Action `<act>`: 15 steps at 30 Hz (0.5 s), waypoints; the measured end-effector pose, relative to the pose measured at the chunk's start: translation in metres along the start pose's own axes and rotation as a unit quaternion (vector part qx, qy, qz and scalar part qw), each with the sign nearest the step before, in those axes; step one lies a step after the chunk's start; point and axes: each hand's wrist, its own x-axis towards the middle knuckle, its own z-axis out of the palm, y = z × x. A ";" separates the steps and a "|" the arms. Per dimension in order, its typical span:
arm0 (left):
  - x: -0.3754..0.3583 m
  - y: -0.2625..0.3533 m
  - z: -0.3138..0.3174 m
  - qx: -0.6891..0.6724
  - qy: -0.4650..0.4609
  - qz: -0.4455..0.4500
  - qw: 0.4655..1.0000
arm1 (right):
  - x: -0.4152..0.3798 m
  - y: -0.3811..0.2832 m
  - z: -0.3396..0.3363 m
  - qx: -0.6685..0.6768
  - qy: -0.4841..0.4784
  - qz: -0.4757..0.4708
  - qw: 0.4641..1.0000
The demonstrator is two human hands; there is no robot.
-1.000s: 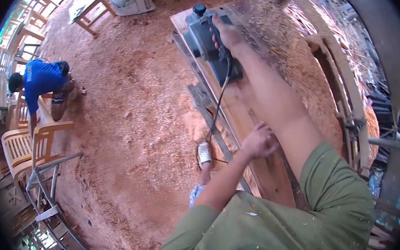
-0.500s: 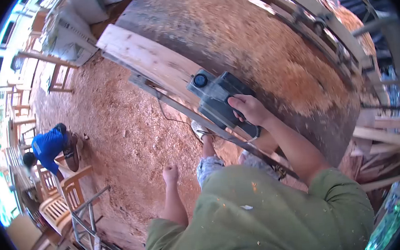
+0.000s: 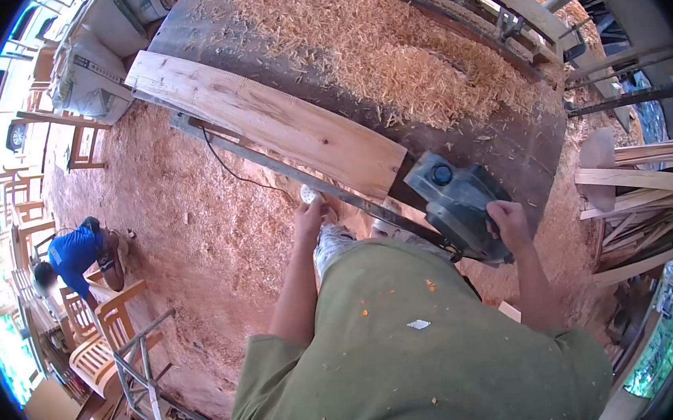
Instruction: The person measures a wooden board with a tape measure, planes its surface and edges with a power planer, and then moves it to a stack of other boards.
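Observation:
A long wooden board (image 3: 264, 116) lies along the near edge of the dark workbench (image 3: 499, 144). My right hand (image 3: 510, 225) is wrapped round the rear handle of a dark electric planer (image 3: 464, 203), which is just past the board's right end. My left hand (image 3: 310, 215) is bent in with its fingers closed, near the metal rail (image 3: 293, 174) at the bench's near side. Whether it holds anything is too small to tell. A dark cord (image 3: 229, 170) hangs below the rail.
Wood shavings (image 3: 387, 53) are heaped across the bench behind the board. At the left, a person in blue (image 3: 76, 253) bends beside wooden chairs (image 3: 93, 359). Wood strips (image 3: 638, 179) are stacked at the right. White sacks (image 3: 93, 75) stand at the upper left.
The planer and my right hand have moved right and toward me, off the board's right end. My left hand has moved up and inward, closer to the rail.

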 end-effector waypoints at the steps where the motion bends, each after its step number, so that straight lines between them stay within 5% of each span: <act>1: -0.013 0.018 0.026 -0.036 -0.020 0.000 0.999 | -0.003 0.003 -0.005 -0.003 0.005 0.000 1.000; 4: -0.010 0.020 0.086 -0.159 -0.072 -0.035 0.984 | -0.012 0.015 -0.020 0.046 0.062 -0.020 0.997; 6: -0.005 0.018 0.102 -0.106 -0.062 0.003 0.992 | -0.005 0.020 -0.017 0.119 0.106 -0.044 0.986; 11: -0.015 0.015 0.095 -0.090 0.003 0.059 0.994 | 0.038 0.018 -0.005 0.155 0.129 -0.096 0.975; 15: -0.041 -0.004 0.048 -0.032 0.021 0.015 0.999 | 0.075 0.001 0.004 0.194 0.150 -0.091 0.965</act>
